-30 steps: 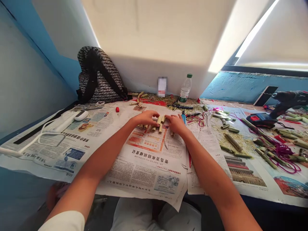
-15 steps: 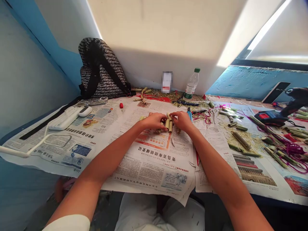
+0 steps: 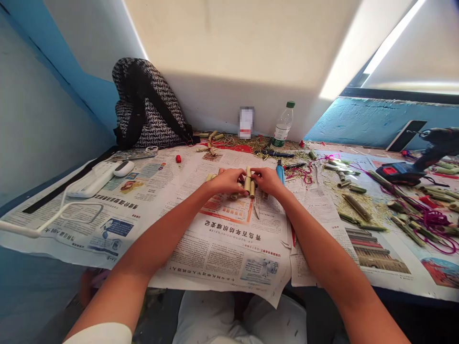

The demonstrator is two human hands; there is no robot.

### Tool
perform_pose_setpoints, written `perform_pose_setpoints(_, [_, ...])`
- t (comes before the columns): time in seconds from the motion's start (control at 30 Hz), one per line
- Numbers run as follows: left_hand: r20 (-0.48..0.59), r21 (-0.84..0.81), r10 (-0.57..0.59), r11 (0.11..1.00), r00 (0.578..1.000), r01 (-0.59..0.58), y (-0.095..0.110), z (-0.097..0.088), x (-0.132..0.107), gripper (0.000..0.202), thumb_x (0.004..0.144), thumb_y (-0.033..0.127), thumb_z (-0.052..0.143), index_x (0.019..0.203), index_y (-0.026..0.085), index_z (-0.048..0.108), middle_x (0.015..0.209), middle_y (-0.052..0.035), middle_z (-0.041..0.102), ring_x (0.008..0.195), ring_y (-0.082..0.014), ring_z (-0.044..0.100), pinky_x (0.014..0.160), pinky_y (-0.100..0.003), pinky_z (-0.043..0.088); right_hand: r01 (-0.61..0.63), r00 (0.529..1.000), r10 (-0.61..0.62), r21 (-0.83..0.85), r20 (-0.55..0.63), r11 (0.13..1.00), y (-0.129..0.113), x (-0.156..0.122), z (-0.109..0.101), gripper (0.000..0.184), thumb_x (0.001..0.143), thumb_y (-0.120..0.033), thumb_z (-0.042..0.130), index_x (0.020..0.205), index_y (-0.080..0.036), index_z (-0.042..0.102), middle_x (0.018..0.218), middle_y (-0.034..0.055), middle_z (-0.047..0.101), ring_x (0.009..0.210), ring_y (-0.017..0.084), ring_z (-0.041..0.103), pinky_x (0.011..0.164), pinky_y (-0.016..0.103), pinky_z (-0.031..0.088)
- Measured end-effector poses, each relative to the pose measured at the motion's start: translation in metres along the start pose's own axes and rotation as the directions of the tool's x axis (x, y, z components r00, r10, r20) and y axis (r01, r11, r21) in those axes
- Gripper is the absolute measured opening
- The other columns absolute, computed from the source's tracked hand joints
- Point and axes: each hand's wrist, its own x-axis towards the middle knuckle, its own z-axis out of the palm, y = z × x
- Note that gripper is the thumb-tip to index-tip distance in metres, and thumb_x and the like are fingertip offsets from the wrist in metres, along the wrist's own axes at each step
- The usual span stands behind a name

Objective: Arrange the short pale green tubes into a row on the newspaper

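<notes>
Several short bamboo pieces (image 3: 247, 184) stand or lie close together between my two hands, over newspaper (image 3: 229, 248). My left hand (image 3: 231, 181) closes round the left side of the pieces, thumb and fingers against them. From the right, my right hand (image 3: 266, 181) pinches at the upper piece of bamboo, which sits upright above the others. More bamboo ends show beyond my left hand and below my right palm. How the pieces are joined is partly hidden by my fingers. A blue-handled cutter (image 3: 280, 172) lies just past my right hand.
A plastic bottle (image 3: 283, 126) and a backpack (image 3: 147, 107) stand at the back. To the left lies a white power strip (image 3: 91, 181) with a mouse. At right are a cordless drill (image 3: 401, 172), bamboo offcuts (image 3: 358, 206) and purple cord (image 3: 435, 217).
The upper bamboo piece, tilted before, now stands straighter between my fingers. My hands stay nearly in place; the whole view has shifted slightly.
</notes>
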Motion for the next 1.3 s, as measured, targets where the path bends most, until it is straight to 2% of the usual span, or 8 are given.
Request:
perform_pose_setpoints(0.23, [-0.018,-0.02,-0.001,1.0,1.0,0.0,-0.004,0.001,0.002,0.057,0.075,0.044,0.086,0.123,0.022,0.067,0.124,-0.0058,0.078,0.122,-0.0288,0.069,0.104,-0.037,0.047,-0.001,1.0,0.002,-0.043,0.005,0.999,-0.004,-0.002,0.001,0.044,0.102,-0.022,0.052,0.142,-0.024,0.072,0.124,0.008,0.079,0.114,0.026,0.07,0.096,0.032,0.047])
perform_pose_setpoints(0.47, [-0.007,-0.022,0.004,1.0,1.0,-0.004,-0.006,0.001,0.001,0.064,0.07,0.053,0.09,0.121,0.022,0.067,0.127,-0.0055,0.076,0.123,-0.0288,0.068,0.106,-0.038,0.048,-0.053,0.998,0.05,-0.11,-0.031,0.993,-0.009,-0.007,-0.006,0.044,0.101,-0.015,0.049,0.136,-0.021,0.075,0.125,0.0097,0.079,0.125,0.027,0.066,0.106,0.036,0.044])
perform_pose_setpoints(0.67, [-0.081,0.0,0.049,0.999,0.996,-0.049,-0.003,0.002,0.001,0.048,0.09,0.057,0.07,0.123,0.022,0.068,0.128,-0.0085,0.072,0.12,-0.0288,0.067,0.104,-0.04,0.048,-0.161,0.986,0.154,-0.112,-0.068,0.981,-0.018,-0.018,-0.022,0.041,0.099,-0.012,0.051,0.128,-0.02,0.078,0.12,0.0101,0.08,0.118,0.027,0.07,0.099,0.035,0.047])
perform_pose_setpoints(0.77, [-0.075,0.059,0.123,0.991,0.99,-0.118,-0.003,0.004,0.003,0.037,0.099,0.049,0.059,0.125,0.028,0.074,0.124,-0.008,0.071,0.119,-0.0275,0.066,0.108,-0.042,0.044,-0.216,0.975,0.21,-0.09,-0.072,0.972,-0.022,-0.022,-0.028,0.035,0.101,-0.017,0.053,0.123,-0.021,0.08,0.122,0.01,0.079,0.116,0.026,0.071,0.095,0.033,0.048])
perform_pose_setpoints(0.87, [-0.049,0.123,0.113,0.987,0.992,-0.106,-0.003,0.005,0.004,0.035,0.098,0.049,0.059,0.124,0.03,0.076,0.116,-0.0072,0.072,0.119,-0.03,0.065,0.109,-0.045,0.041,-0.24,0.971,0.24,-0.057,0.006,0.969,-0.023,-0.024,-0.031,0.026,0.101,-0.032,0.064,0.115,-0.02,0.082,0.117,0.0109,0.08,0.108,0.026,0.072,0.087,0.032,0.049])
perform_pose_setpoints(1.0, [-0.073,0.116,0.07,0.991,0.995,-0.061,-0.002,0.002,0.0,0.04,0.095,0.058,0.062,0.12,0.029,0.077,0.118,-0.008,0.069,0.115,-0.0305,0.066,0.106,-0.043,0.043,-0.24,0.96,0.237,0.003,0.149,0.971,-0.025,-0.026,-0.032,0.036,0.093,-0.045,0.077,0.118,-0.019,0.08,0.111,0.0106,0.08,0.097,0.023,0.073,0.077,0.028,0.048])
perform_pose_setpoints(1.13, [-0.077,0.107,0.074,0.992,0.994,-0.066,-0.003,-0.003,-0.002,0.042,0.086,0.06,0.073,0.11,0.026,0.078,0.117,-0.0067,0.072,0.119,-0.0315,0.065,0.107,-0.042,0.041,-0.221,0.958,0.22,-0.018,0.184,0.975,-0.029,-0.027,-0.029,0.045,0.09,-0.049,0.08,0.126,-0.021,0.077,0.112,0.0092,0.08,0.099,0.024,0.074,0.082,0.03,0.048])
perform_pose_setpoints(1.3, [-0.046,0.093,0.048,0.995,0.998,-0.044,-0.004,-0.003,-0.002,0.046,0.08,0.054,0.081,0.114,0.024,0.073,0.11,-0.0031,0.077,0.11,-0.0289,0.069,0.099,-0.037,0.044,-0.202,0.968,0.207,-0.051,0.143,0.978,-0.036,-0.028,-0.022,0.038,0.092,-0.046,0.078,0.122,-0.023,0.079,0.108,0.0066,0.081,0.104,0.026,0.073,0.097,0.037,0.045])
